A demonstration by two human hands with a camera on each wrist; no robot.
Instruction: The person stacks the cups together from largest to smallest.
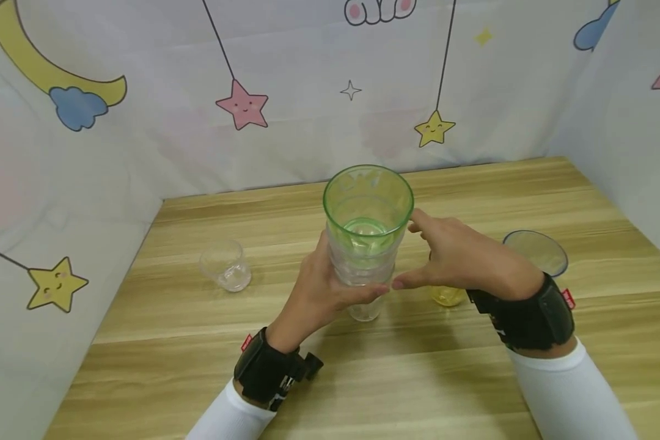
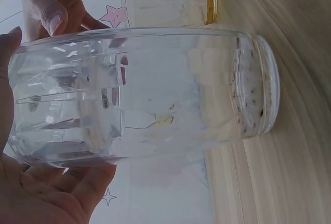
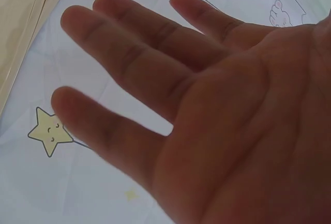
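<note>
My left hand (image 1: 330, 287) grips the side of an upright stack of drinking glasses, fingers and thumb round its clear part. A green-rimmed glass (image 1: 363, 235) sits at the top, nested in clear glass below. In the left wrist view, a long clear glass (image 2: 165, 94) fills the middle, with its base close to the wooden tabletop. My right hand (image 1: 456, 253) is at the stack's right side, its index fingertip near the green rim and its thumb near my left thumb. The right wrist view shows that hand's fingers (image 3: 139, 63) spread and mostly straight, with nothing held.
A clear glass (image 1: 228, 269) stands at the left of the wooden table (image 1: 159, 342). Behind my right hand, a yellow glass (image 1: 448, 296) is mostly hidden. A blue-rimmed glass (image 1: 536, 252) shows behind the right wrist. A printed cloth (image 1: 302, 134) hangs along the back edge.
</note>
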